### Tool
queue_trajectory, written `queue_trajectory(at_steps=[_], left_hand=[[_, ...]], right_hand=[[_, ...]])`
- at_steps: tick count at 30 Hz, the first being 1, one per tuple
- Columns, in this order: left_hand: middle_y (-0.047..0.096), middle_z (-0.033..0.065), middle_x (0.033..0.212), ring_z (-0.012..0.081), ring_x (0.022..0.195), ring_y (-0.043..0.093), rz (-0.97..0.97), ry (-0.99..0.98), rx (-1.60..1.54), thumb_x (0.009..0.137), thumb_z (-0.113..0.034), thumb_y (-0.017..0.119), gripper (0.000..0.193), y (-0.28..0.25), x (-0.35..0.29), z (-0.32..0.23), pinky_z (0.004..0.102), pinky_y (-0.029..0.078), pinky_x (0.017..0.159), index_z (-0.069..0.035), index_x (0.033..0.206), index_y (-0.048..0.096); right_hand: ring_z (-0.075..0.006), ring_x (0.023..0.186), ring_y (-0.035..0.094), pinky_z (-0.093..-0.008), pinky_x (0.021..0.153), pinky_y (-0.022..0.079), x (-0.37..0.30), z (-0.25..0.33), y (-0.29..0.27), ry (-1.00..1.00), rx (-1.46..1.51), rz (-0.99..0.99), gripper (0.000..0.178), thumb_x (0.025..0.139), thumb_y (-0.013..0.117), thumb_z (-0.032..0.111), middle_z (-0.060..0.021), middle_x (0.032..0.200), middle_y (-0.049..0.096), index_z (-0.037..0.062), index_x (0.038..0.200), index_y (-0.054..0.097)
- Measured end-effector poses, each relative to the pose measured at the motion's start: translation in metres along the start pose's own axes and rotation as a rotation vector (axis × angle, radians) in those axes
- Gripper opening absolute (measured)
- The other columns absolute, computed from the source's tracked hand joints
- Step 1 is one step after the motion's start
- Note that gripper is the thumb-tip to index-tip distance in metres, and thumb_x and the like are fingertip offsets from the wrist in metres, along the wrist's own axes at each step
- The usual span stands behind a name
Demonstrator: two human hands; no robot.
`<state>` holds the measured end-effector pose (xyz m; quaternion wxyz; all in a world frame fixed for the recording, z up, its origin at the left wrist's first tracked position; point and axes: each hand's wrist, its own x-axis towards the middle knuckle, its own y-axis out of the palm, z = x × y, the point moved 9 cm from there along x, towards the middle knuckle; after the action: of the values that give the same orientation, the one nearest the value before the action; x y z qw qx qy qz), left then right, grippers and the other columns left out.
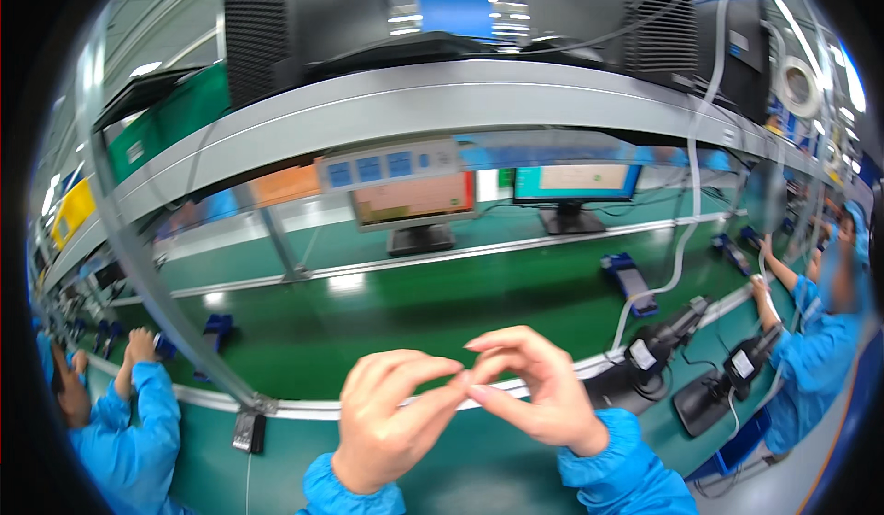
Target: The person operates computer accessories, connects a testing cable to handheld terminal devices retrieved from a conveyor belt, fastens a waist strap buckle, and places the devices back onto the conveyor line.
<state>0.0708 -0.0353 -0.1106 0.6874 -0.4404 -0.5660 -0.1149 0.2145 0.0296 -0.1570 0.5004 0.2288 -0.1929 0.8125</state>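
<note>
Over the near edge of the green bench, my left hand (394, 415) and my right hand (536, 388) meet at the fingertips. Both are closed in a pinch, thumbs and forefingers almost touching each other. Whatever lies between the fingertips, if anything, is too small and blurred to make out. Blue cuffed sleeves cover both my wrists. Beyond the hands runs a shiny green conveyor surface (442, 312). A blue and grey fixture (632, 285) sits on it to the right, and another blue fixture (214, 335) to the left.
Two black handheld scanners on stands (649, 354) (741, 365) are at the right. A small black device (247, 432) lies near the left post (175, 317). Two monitors (414, 204) (575, 183) stand beyond. A white cable (686, 239) hangs down. Co-workers in blue work at both sides.
</note>
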Motion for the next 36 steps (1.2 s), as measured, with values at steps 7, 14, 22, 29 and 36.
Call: queue_trajectory(at_steps=[7,14,22,29,36], left_hand=[[0.07,0.0132,0.129,0.0368,0.116,0.066,0.342,-0.147,-0.022,0.079,-0.017,0.089,0.029,0.036,-0.008,0.018,0.0477,0.052,0.099,-0.005,0.103,0.076],[0.069,0.0156,0.132,0.0377,0.12,0.065,0.484,-0.139,-0.084,0.087,-0.025,0.086,0.035,0.058,-0.022,0.025,0.0485,0.051,0.103,-0.004,0.112,0.074],[0.069,0.0152,0.13,0.0387,0.125,0.062,0.624,-0.174,-0.253,0.094,-0.025,0.08,0.034,0.146,-0.051,0.054,0.0467,0.05,0.105,-0.004,0.119,0.073],[0.067,0.0101,0.113,0.0224,0.108,0.068,0.717,-0.509,-0.57,0.102,-0.016,0.072,0.022,0.3,-0.102,0.117,0.0367,0.056,0.092,-0.006,0.122,0.074],[0.071,0.016,0.116,0.0306,0.104,0.07,0.536,-0.417,-0.76,0.098,-0.017,0.076,0.029,0.438,-0.08,0.097,0.0406,0.057,0.09,-0.004,0.124,0.074]], right_hand=[[-0.0321,0.108,0.071,-0.041,0.093,0.057,-0.021,-0.052,-0.009,0.012,-0.503,-0.018,0.037,0.104,0.071,0.015,-0.0168,0.119,0.071,0.0001,0.135,0.058],[-0.0366,0.111,0.063,-0.0482,0.093,0.053,-0.108,-0.113,-0.062,0.236,-1.214,0.033,0.03,0.093,0.075,0.011,-0.0162,0.113,0.065,0.0027,0.12,0.064],[-0.0348,0.096,0.066,-0.0486,0.081,0.053,-0.145,-0.16,-0.093,0.37,-1.337,-0.052,0.026,0.082,0.065,0.0,-0.0151,0.1,0.066,0.0029,0.108,0.062],[-0.037,0.1,0.069,-0.0474,0.085,0.058,-0.129,-0.144,-0.07,0.079,-0.855,-0.089,0.013,0.099,0.07,0.012,-0.0142,0.103,0.068,0.0049,0.109,0.065],[-0.0353,0.088,0.069,-0.045,0.076,0.057,-0.12,-0.107,-0.035,-0.156,-0.641,-0.053,0.011,0.101,0.069,0.011,-0.0125,0.097,0.064,0.0037,0.105,0.061]])
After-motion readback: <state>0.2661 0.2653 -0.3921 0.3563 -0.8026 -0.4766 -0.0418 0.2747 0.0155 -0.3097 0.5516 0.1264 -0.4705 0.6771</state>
